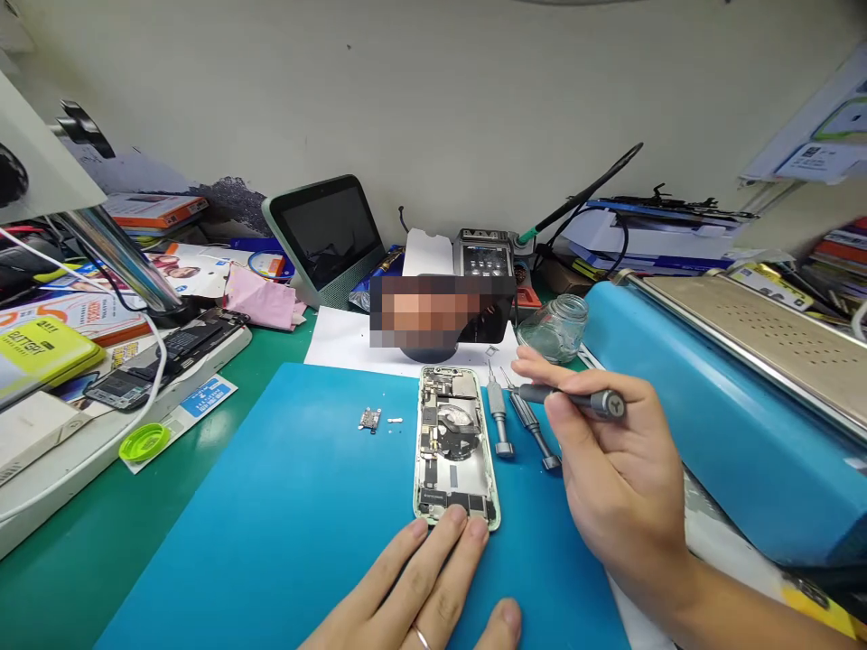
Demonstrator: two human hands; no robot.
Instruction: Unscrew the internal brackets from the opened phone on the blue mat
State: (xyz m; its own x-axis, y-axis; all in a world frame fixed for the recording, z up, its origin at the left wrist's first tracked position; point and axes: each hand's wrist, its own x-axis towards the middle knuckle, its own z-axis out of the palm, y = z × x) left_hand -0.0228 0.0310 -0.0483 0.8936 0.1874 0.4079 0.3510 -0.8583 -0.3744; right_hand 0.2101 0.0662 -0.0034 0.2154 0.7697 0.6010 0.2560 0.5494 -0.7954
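An opened phone with a pale green frame lies on the blue mat, its inner parts exposed. My left hand rests flat, fingers stretched, with the fingertips on the phone's near end; a ring shows on one finger. My right hand is closed on a dark screwdriver, held nearly level to the right of the phone. Two more screwdrivers, a grey one and a darker one, lie on the mat beside the phone. Left of the phone sit a small metal bracket and a tiny plate.
Behind the mat stand a glass jar, a soldering station and a screen. A blue machine borders the right side. On the left are another opened phone, a green cap and a lamp post.
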